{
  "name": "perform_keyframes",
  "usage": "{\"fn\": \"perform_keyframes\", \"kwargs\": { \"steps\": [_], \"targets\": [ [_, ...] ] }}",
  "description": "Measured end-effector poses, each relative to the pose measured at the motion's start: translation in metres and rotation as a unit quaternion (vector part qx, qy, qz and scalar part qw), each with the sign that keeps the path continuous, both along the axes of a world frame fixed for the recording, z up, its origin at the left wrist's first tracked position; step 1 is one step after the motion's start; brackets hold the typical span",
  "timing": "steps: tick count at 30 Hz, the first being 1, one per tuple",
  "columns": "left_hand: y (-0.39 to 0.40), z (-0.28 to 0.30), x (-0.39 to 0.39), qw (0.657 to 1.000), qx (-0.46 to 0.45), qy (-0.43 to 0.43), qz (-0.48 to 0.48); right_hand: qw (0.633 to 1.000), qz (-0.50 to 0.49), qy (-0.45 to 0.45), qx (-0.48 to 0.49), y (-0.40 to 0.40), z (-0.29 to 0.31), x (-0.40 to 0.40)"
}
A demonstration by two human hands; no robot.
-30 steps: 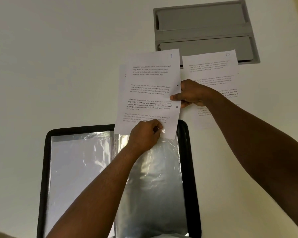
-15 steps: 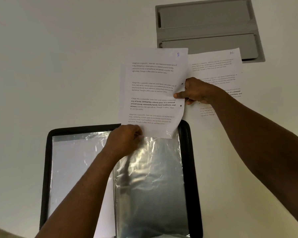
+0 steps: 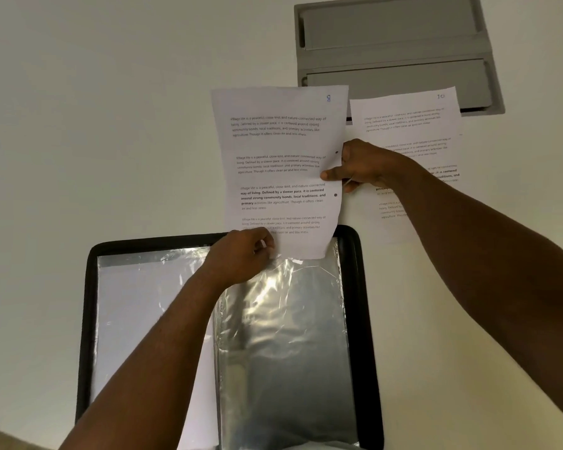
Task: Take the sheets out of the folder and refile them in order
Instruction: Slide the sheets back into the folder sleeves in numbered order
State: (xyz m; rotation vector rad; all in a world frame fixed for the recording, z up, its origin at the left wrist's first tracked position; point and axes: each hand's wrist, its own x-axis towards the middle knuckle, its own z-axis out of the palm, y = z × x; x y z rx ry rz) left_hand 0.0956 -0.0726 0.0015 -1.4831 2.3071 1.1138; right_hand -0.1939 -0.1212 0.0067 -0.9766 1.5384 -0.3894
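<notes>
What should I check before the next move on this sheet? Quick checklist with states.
1. Right hand pinches the sheet numbered 8 at its punched edge: ok.
2. Left hand grips at the plastic sleeve mouth: ok.
3. Sheet's bottom edge fully out of the sleeve: cannot tell.
4. Sheet flat, uncreased: not ok, it bows.
5. Sheet numbered 10 lies on the table, set aside: ok.
6. Folder open flat: ok.
</notes>
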Motion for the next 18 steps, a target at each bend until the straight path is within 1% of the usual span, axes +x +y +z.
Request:
{"fn": "perform_keyframes", "kwargs": {
  "steps": [2,6,9,11,14,18],
  "targets": [
    [-0.002,0.001,-0.002,1.0,0.011,-0.009,-0.012,1.0,-0.002,0.003,-0.002,-0.002,0.0,0.001],
    [-0.004,0.002,0.0,0.997,-0.005,-0.065,-0.038,1.0,-0.001,-0.014,0.004,-0.008,-0.005,-0.007],
    [-0.006,0.003,0.006,0.992,-0.016,-0.119,-0.046,1.0,-0.001,0.003,0.011,-0.01,-0.007,-0.012],
    [-0.008,0.004,0.01,0.989,-0.016,-0.133,-0.059,1.0,-0.002,0.011,0.019,-0.012,-0.009,-0.013],
    [-0.01,0.004,0.012,0.992,-0.007,-0.108,-0.063,1.0,-0.004,-0.006,0.017,-0.014,-0.013,-0.008],
    [-0.01,-0.001,0.008,0.997,0.039,-0.05,-0.047,0.999,-0.02,-0.041,-0.012,-0.013,-0.02,0.003]
  ]
}}
